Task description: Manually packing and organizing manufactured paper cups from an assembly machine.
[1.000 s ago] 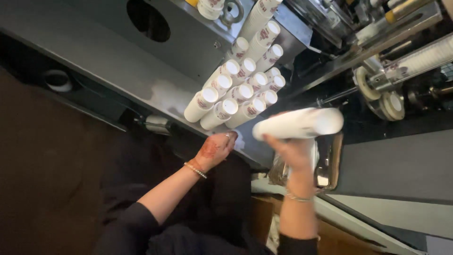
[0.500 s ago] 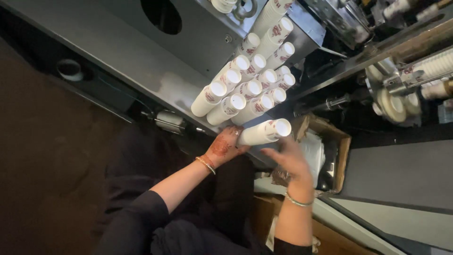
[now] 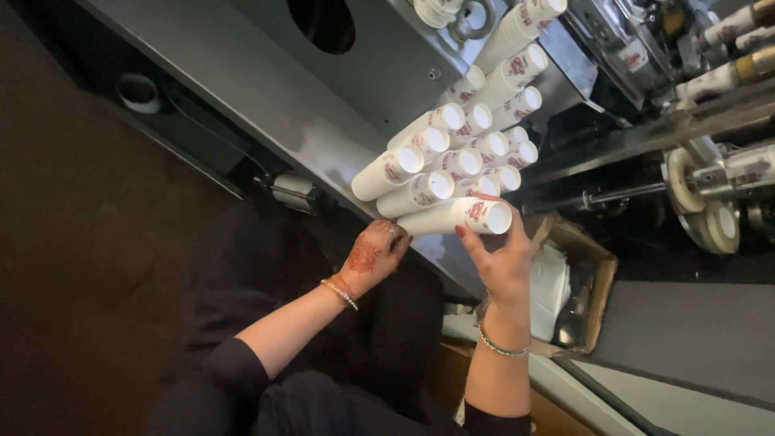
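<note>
Several stacks of white paper cups with red print (image 3: 456,157) lie side by side on a sloping grey metal machine surface (image 3: 266,89). My right hand (image 3: 502,257) grips the open end of the nearest cup stack (image 3: 456,216), which rests against the others. My left hand (image 3: 373,252), patterned with dark red, touches the same stack at its closed end, fingers curled under it. Both wrists wear thin bracelets.
More cup stacks (image 3: 517,24) run up to the machine's top. A round hole (image 3: 323,20) opens in the metal panel. Rollers and shafts (image 3: 710,182) stand at the right. A cardboard box (image 3: 573,282) with white material sits below my right hand. Dark floor lies at the left.
The cup stack went from being held crosswise away from the pile to lying against the other stacks. My left hand rose to its closed end.
</note>
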